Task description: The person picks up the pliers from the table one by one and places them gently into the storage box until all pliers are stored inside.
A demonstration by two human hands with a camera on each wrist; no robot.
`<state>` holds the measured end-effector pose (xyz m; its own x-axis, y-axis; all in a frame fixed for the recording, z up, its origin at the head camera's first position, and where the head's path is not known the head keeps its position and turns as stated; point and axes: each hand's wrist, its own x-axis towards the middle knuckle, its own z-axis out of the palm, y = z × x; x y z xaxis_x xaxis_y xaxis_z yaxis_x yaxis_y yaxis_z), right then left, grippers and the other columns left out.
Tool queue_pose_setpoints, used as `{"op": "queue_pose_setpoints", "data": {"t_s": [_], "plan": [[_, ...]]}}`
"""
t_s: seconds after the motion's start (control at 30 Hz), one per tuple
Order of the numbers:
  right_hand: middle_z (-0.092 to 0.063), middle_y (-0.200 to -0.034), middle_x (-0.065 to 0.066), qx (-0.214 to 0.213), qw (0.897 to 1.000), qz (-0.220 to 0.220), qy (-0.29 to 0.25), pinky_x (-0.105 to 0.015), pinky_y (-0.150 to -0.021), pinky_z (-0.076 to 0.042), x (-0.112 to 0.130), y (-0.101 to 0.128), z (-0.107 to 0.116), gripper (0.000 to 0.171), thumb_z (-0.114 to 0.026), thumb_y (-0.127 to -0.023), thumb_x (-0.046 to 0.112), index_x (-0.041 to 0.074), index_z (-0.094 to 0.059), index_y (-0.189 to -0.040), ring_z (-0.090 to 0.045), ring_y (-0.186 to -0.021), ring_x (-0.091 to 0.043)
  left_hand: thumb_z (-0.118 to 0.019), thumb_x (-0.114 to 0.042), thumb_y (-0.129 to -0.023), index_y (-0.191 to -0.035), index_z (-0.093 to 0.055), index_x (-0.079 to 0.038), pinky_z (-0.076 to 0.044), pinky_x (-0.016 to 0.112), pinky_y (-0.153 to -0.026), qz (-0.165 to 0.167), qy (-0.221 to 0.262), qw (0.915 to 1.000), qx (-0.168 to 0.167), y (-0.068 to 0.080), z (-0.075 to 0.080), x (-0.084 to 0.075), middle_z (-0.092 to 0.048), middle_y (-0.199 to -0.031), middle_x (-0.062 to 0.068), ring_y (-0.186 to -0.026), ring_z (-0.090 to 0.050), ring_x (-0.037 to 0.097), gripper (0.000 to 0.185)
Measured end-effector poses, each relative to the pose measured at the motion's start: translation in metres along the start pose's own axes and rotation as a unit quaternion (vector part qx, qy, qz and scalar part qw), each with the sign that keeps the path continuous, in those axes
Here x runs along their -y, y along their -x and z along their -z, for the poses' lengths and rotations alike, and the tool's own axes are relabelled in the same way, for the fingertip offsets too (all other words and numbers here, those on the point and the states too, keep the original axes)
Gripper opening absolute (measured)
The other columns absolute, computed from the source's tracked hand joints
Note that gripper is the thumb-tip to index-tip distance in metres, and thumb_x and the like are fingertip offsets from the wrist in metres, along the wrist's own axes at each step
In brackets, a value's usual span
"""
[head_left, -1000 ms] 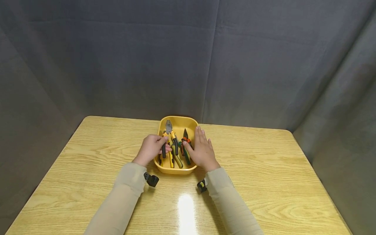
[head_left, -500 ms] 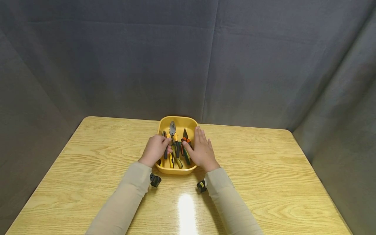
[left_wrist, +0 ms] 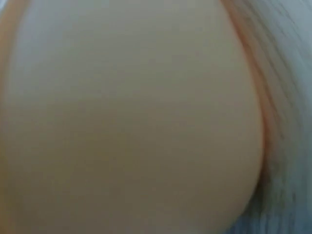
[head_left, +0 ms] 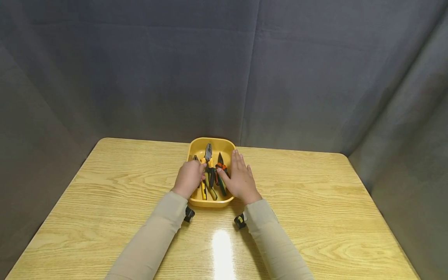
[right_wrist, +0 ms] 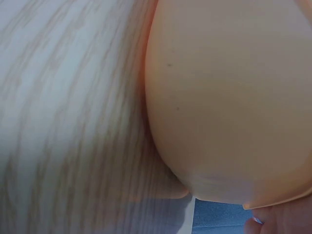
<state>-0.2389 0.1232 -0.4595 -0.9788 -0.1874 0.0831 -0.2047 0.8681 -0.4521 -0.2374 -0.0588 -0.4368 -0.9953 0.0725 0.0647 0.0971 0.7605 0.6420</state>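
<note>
A yellow plastic tray (head_left: 194, 202) holds several hand tools. My left hand (head_left: 189, 177) is over its left side and grips one handle of the combination pliers (head_left: 209, 151), which have yellow-and-black handles and a grey head pointing away from me. The other handle lies toward the tray's middle. My right hand (head_left: 242, 181) rests along the right rim with straight fingers, its thumb reaching inside. Beside that thumb lie dark-bladed snips (head_left: 221, 159) with orange and green parts. Another dark tool tip (head_left: 195, 158) shows behind my left hand, mostly hidden. Each wrist view is mostly filled by the hand itself.
The tray stands near the back edge of a light wood-grain table (head_left: 315, 210). Olive handles (head_left: 211, 192) and a yellow-black handle (head_left: 204, 191) lie in its front part. A grey curtain (head_left: 175, 77) hangs behind the table and at both sides.
My left hand has moved to the right with the combination pliers, whose head has shifted from the tray's left side toward its middle. My right hand stays on the rim.
</note>
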Motion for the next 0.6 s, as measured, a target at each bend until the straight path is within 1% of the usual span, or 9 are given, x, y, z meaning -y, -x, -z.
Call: {"op": "queue_pose_setpoints", "data": {"t_s": [0.13,0.23,0.33,0.47,0.6], "plan": [[-0.005,-0.170,-0.012,0.004,1.000,-0.001,0.000,-0.059,-0.122,-0.014,-0.001,0.001,0.000,0.089,-0.042,-0.104,0.059,0.003,-0.005,-0.163,-0.009,-0.156,-0.032,-0.053,-0.020,-0.108,-0.086,-0.071,0.000,-0.050,0.029,-0.052,-0.032,-0.049,0.9977,-0.036,0.003,-0.005,0.000,-0.066,-0.067,0.004,-0.056,-0.062,0.015,0.035],[-0.004,-0.170,-0.011,0.008,1.000,-0.003,0.002,-0.058,-0.122,-0.013,-0.002,0.001,0.000,0.089,-0.040,-0.104,0.060,0.004,-0.004,-0.163,-0.008,-0.156,-0.031,-0.054,-0.020,-0.107,-0.083,-0.069,0.002,-0.047,0.030,-0.046,-0.054,-0.076,0.9938,-0.061,0.005,-0.011,0.001,-0.064,-0.062,0.007,-0.051,-0.060,0.017,0.036],[-0.003,-0.170,-0.012,0.007,1.000,-0.006,0.001,-0.059,-0.122,-0.014,-0.002,0.001,0.001,0.089,-0.040,-0.104,0.060,0.003,-0.004,-0.163,-0.008,-0.156,-0.032,-0.054,-0.020,-0.107,-0.082,-0.069,0.004,-0.047,0.032,-0.042,-0.072,-0.102,0.9892,-0.077,0.006,-0.016,0.001,-0.064,-0.060,0.012,-0.049,-0.062,0.022,0.038],[-0.004,-0.170,-0.012,0.006,1.000,-0.007,0.000,-0.059,-0.122,-0.014,-0.002,0.001,0.001,0.089,-0.041,-0.104,0.059,0.003,-0.005,-0.163,-0.008,-0.156,-0.032,-0.055,-0.021,-0.107,-0.084,-0.070,0.006,-0.053,0.036,-0.044,-0.075,-0.132,0.9845,-0.088,0.009,-0.018,0.001,-0.067,-0.064,0.017,-0.054,-0.069,0.030,0.038],[-0.003,-0.170,-0.012,0.007,1.000,-0.003,-0.005,-0.059,-0.122,-0.013,-0.001,0.000,0.001,0.088,-0.042,-0.104,0.058,0.004,-0.004,-0.163,-0.005,-0.156,-0.031,-0.056,-0.021,-0.106,-0.085,-0.070,0.006,-0.054,0.035,-0.044,-0.074,-0.157,0.9801,-0.097,0.011,-0.019,0.001,-0.067,-0.062,0.018,-0.054,-0.069,0.031,0.037]]}}
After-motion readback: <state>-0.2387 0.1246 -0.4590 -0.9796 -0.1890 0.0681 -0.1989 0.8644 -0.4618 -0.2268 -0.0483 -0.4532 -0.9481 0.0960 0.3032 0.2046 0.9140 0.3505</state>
